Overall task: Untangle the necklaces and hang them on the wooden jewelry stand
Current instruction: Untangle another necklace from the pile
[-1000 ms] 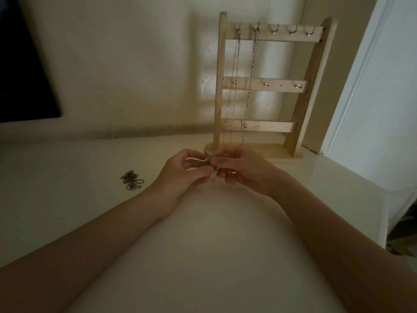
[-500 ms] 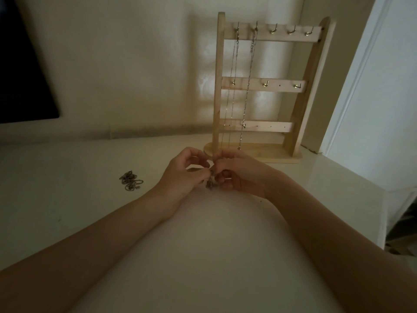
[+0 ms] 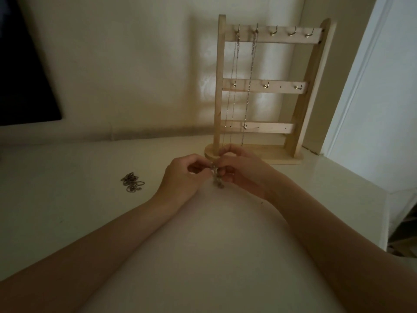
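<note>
My left hand (image 3: 180,177) and my right hand (image 3: 244,172) meet fingertip to fingertip over the white table, both pinching a bunched metal necklace (image 3: 217,180) whose clump dangles below the fingers. Just behind them stands the wooden jewelry stand (image 3: 266,86) with three rails of small hooks. Two thin chains (image 3: 249,82) hang from the two leftmost hooks of its top rail. A second tangled pile of necklaces (image 3: 132,182) lies on the table to the left of my left hand.
The white table (image 3: 67,211) meets a pale wall behind. A dark screen (image 3: 20,75) sits at the far left. To the right, the table edge drops beside a white door frame (image 3: 352,86).
Both hands have sunk slightly toward the table, and more of the bunched necklace now dangles below my fingertips. The pile on the left and the hung chains have not moved.
</note>
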Available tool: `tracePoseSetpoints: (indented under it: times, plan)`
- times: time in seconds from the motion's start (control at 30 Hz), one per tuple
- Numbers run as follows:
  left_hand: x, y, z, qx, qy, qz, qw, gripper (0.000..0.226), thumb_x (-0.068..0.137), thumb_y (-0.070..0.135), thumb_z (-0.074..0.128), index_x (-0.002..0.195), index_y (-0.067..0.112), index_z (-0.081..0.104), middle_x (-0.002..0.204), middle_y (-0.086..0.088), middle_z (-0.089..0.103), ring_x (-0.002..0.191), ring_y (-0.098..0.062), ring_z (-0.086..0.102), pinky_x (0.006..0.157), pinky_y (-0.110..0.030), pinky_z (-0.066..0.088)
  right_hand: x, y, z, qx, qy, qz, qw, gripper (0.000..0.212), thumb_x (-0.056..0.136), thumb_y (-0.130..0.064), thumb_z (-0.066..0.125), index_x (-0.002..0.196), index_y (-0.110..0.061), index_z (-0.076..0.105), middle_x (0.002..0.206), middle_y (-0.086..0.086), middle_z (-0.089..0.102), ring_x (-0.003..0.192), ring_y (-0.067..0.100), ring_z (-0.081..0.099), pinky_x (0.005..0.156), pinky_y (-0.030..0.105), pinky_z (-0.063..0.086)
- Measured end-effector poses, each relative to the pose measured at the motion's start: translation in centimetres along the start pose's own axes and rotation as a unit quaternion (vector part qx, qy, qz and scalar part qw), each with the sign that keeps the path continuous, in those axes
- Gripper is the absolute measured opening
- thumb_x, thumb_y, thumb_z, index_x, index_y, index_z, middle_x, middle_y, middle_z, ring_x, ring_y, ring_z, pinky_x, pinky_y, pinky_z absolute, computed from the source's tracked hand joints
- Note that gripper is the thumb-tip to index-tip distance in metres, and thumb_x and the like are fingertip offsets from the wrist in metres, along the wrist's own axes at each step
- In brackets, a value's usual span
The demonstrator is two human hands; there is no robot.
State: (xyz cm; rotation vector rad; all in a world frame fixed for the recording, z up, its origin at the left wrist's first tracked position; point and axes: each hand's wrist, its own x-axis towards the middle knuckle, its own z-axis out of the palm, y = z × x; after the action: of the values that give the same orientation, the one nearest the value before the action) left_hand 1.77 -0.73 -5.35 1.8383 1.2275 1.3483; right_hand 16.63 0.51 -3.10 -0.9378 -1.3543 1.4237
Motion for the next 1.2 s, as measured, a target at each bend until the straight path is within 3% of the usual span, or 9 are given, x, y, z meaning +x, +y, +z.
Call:
tracePoseSetpoints:
  times: [0.1, 0.23, 0.4, 0.63, 0.77, 0.87, 0.97, 1.07, 1.2]
  plan:
    - [0.0, 0.1, -0.3, -0.020, 0.005, -0.015, 1.000, 0.014, 0.080, 0.014, 0.069, 0.076, 0.026, 0.064, 0.079, 0.009, 0.066, 0.071, -0.004, 0.060, 0.062, -0.015, 0.044, 0.0, 0.3, 0.3, -0.023, -0.004, 0.002, 1.000, 0.022, 0.083, 0.011, 0.055, 0.094, -0.008, 0.050, 0.067, 0.005, 0.050, 0.052, 0.010, 0.048, 0.056, 0.025, 0.035]
    - [-0.2, 0.1, -0.6, -0.037, -0.012, -0.024, 0.999, 0.015, 0.077, 0.013, 0.072, 0.075, 0.027, 0.067, 0.074, 0.008, 0.068, 0.062, 0.005, 0.059, 0.057, -0.007, 0.041, 0.0, 0.3, 0.0, -0.027, 0.007, 0.007, 1.000, 0.028, 0.082, 0.008, 0.061, 0.100, -0.008, 0.048, 0.069, 0.008, 0.051, 0.053, 0.012, 0.047, 0.058, 0.026, 0.036]
    - [-0.3, 0.2, -0.7, -0.055, -0.013, -0.053, 0.997, 0.010, 0.077, 0.011, 0.072, 0.073, 0.019, 0.067, 0.065, 0.004, 0.064, 0.051, 0.006, 0.054, 0.051, -0.006, 0.039, -0.1, 0.1, 0.0, -0.053, 0.002, -0.003, 0.999, 0.024, 0.081, 0.008, 0.062, 0.095, -0.007, 0.050, 0.067, 0.008, 0.052, 0.054, 0.012, 0.048, 0.060, 0.026, 0.038]
    - [-0.2, 1.5, -0.9, -0.252, -0.060, -0.179, 0.949, 0.019, 0.085, 0.011, 0.059, 0.069, 0.020, 0.065, 0.067, 0.006, 0.060, 0.068, -0.005, 0.054, 0.062, -0.019, 0.041, -0.3, -0.6, -0.3, -0.035, -0.058, -0.015, 0.998, 0.021, 0.083, 0.009, 0.057, 0.088, -0.010, 0.049, 0.069, 0.006, 0.051, 0.055, 0.010, 0.049, 0.060, 0.025, 0.041]
    - [-0.3, 1.7, -0.6, -0.211, -0.071, -0.178, 0.959, 0.020, 0.086, 0.011, 0.056, 0.068, 0.016, 0.062, 0.063, 0.006, 0.056, 0.062, -0.006, 0.050, 0.059, -0.020, 0.041, -0.6, -0.8, -0.2, -0.102, -0.082, -0.006, 0.991, 0.022, 0.084, 0.011, 0.053, 0.086, -0.009, 0.046, 0.067, 0.006, 0.050, 0.053, 0.011, 0.047, 0.052, 0.021, 0.038]
    - [-0.3, 1.4, -0.4, -0.135, -0.068, -0.139, 0.979, 0.017, 0.087, 0.011, 0.056, 0.072, 0.014, 0.063, 0.060, 0.008, 0.059, 0.060, -0.003, 0.052, 0.057, -0.019, 0.042, -0.7, -0.7, -0.1, -0.242, -0.070, -0.031, 0.967, 0.024, 0.081, 0.010, 0.053, 0.079, -0.011, 0.042, 0.061, 0.003, 0.048, 0.048, 0.011, 0.044, 0.045, 0.018, 0.036]
    - [-0.2, 1.2, -0.5, -0.169, -0.053, -0.160, 0.971, 0.018, 0.087, 0.009, 0.054, 0.071, 0.013, 0.059, 0.062, 0.004, 0.059, 0.057, -0.004, 0.051, 0.056, -0.019, 0.042, -0.4, -0.4, 0.0, -0.366, -0.048, -0.062, 0.927, 0.019, 0.077, 0.006, 0.060, 0.081, -0.010, 0.051, 0.058, -0.004, 0.047, 0.045, 0.003, 0.044, 0.046, 0.016, 0.036]
    - [0.3, 1.1, -1.1, -0.239, -0.023, -0.172, 0.955, 0.022, 0.088, 0.006, 0.051, 0.067, 0.014, 0.053, 0.062, 0.002, 0.053, 0.056, -0.007, 0.045, 0.055, -0.020, 0.040, 0.0, -0.3, -0.5, -0.502, -0.018, -0.088, 0.860, 0.007, 0.078, -0.004, 0.067, 0.081, -0.010, 0.066, 0.062, -0.011, 0.052, 0.053, -0.001, 0.047, 0.052, 0.008, 0.037]
    - [0.5, 0.8, -1.9, -0.203, 0.003, -0.155, 0.967, 0.012, 0.087, 0.010, 0.057, 0.077, 0.016, 0.059, 0.072, 0.002, 0.061, 0.066, -0.006, 0.054, 0.055, -0.014, 0.047, -0.2, -0.5, -0.7, -0.297, -0.007, -0.084, 0.951, 0.010, 0.084, 0.005, 0.058, 0.078, 0.002, 0.065, 0.060, 0.004, 0.058, 0.045, 0.005, 0.049, 0.047, 0.015, 0.040]
